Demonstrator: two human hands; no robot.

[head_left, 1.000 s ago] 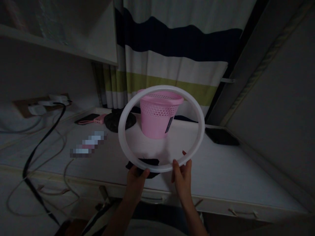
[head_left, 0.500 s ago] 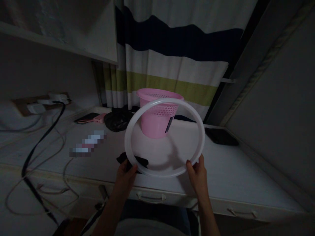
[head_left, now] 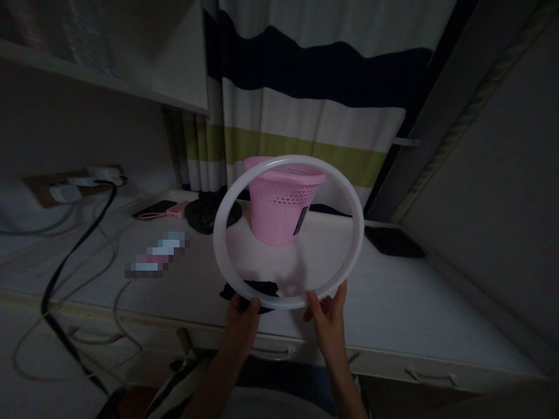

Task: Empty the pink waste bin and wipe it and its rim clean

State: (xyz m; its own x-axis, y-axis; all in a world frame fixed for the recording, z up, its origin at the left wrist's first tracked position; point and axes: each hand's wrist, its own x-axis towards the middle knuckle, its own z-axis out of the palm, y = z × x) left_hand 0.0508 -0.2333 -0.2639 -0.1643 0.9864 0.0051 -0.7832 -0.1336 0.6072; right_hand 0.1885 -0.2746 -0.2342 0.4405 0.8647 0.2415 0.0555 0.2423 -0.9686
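Observation:
A white plastic ring point(head_left: 358, 227) is held up on edge above the desk, tilted towards me. My left hand point(head_left: 242, 320) is closed on the lower left of its rim, the thumb on the near side. Dark crumpled material point(head_left: 264, 286), perhaps a black plastic bag, is at that hand, partly behind the rim. My right hand point(head_left: 326, 317) pinches the lower right of the rim between thumb and fingers. Seen through the ring, a pink wastebasket point(head_left: 275, 218) with a perforated upper band stands upright on the desk, apart from both hands.
On the white desk point(head_left: 393, 308) lie a black crumpled bag point(head_left: 201, 215), a pink power bank point(head_left: 177, 210), a blurred-out phone-like item point(head_left: 157, 256) and a dark flat object point(head_left: 395, 241). Cables point(head_left: 56, 279) hang at the left. A striped curtain point(head_left: 305, 128) hangs behind.
Both hands have moved closer together along the bottom of the ring. The ring's top has risen, and the dark material has shifted right with my left hand. The wastebasket has stayed put.

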